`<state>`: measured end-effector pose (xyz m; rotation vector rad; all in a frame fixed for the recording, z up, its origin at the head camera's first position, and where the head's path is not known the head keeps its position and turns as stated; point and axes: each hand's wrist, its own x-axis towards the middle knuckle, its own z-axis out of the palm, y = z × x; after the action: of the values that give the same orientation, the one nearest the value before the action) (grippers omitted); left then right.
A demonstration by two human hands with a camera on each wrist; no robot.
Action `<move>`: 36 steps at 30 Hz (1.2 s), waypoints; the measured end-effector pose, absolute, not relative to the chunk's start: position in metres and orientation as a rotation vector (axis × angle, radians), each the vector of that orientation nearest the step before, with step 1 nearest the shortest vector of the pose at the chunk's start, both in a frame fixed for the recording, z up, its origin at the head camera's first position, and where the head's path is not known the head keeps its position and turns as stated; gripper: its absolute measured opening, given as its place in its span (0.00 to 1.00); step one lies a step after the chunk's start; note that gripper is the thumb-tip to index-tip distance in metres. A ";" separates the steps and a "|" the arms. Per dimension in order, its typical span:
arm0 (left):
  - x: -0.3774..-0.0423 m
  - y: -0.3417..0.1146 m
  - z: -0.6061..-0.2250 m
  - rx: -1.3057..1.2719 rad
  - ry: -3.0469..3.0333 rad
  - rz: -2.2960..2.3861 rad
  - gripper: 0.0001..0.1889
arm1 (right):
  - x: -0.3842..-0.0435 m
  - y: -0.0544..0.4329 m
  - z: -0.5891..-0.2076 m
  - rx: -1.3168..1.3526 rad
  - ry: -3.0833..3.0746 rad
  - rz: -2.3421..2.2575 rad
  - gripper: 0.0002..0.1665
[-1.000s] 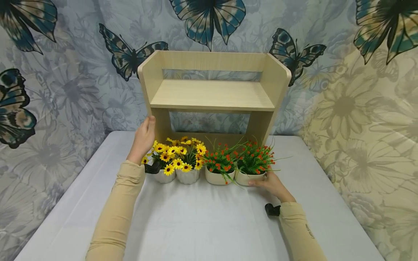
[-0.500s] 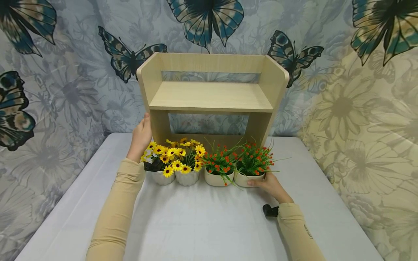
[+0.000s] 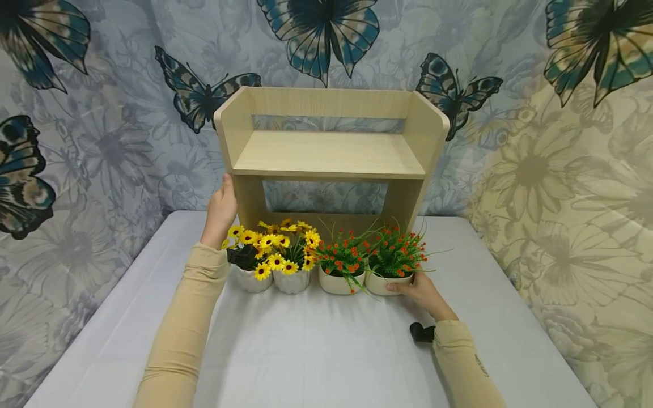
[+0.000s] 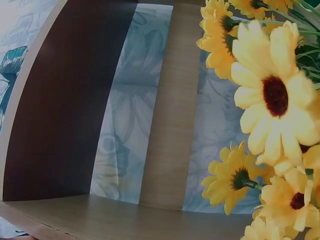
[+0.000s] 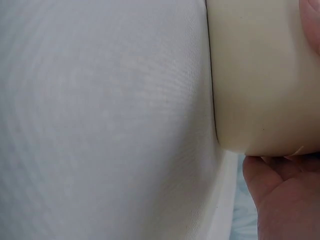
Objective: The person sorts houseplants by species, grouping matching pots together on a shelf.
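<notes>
My left hand [image 3: 220,212] rests against the outer left side of a light wooden two-tier shelf [image 3: 329,154], its fingers fairly straight. In the left wrist view only a sliver of that hand shows, below the shelf's side panel [image 4: 120,220]. At the right end of a row of flowerpots, my right hand [image 3: 427,297] grips a cream pot of red flowers [image 3: 384,285]. The thumb lies across the pot's front and the other fingers along its right side. In the right wrist view the smooth pot wall [image 5: 262,85] stands on the white cloth.
A second cream pot with red flowers [image 3: 340,283] stands beside the gripped one. Two white pots, one of them in the middle left [image 3: 292,281], hold yellow daisies [image 3: 276,261]. The row fronts the shelf's lower tier on a white-covered table [image 3: 306,351]; butterfly-patterned cloth [image 3: 122,141] hangs behind.
The left hand has shifted slightly up and left along the shelf's side. The right hand keeps its grip on the pot. The whole head view has drifted a little.
</notes>
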<state>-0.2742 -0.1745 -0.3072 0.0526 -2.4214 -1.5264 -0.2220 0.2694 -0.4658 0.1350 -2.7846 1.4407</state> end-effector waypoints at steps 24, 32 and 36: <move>-0.280 -0.167 -0.304 0.160 -2.346 -1.595 0.36 | -0.214 0.268 -0.465 0.096 -2.776 1.429 0.58; -0.282 -0.167 -0.305 0.161 -2.339 -1.637 0.45 | -0.208 0.271 -0.466 0.032 -2.790 1.445 0.59; -0.282 -0.168 -0.305 0.178 -2.341 -1.622 0.45 | -0.204 0.276 -0.468 0.034 -2.748 1.469 0.59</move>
<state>-0.2818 -0.1678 -0.3050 0.1783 -2.3415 -1.6215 -0.2045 0.2759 -0.4676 0.0344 -2.7479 1.4691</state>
